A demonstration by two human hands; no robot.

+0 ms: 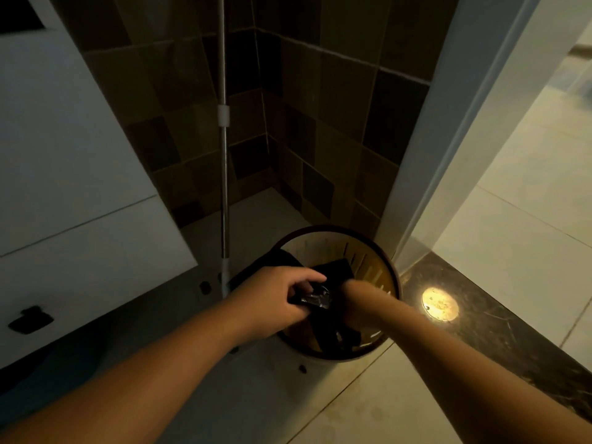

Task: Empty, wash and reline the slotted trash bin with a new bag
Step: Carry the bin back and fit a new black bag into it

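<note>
**A:** slotted trash bin [336, 248] is on the tiled floor [368, 398], tucked in the corner by the white door frame [448, 155], with the dark tiled wall [320, 107] right behind it. Round, dark rim, pale inside with vertical slots.

**B:** and the bag?

**A:** black bag [333, 270] is bunched up over the bin's mouth, part of it hanging down inside, one bit draped over the left rim. Left hand [275, 299] has its fingers curled round a crinkly wad of the plastic, right above the opening.

**B:** what's the right one doing?

**A:** right hand [355, 299] is down in the bin up against the bag, wrist bent. It's really dark in there and the fingers are buried in the plastic, so honestly can't tell if it's gripping or just pushing.

**B:** anything else around?

**A:** metal mop pole [225, 155] standing upright just left of the bin, white cabinet [64, 187] further left, and a bright round spot of light [439, 304] on the dark stone threshold [496, 315] to the right of the bin.
</note>
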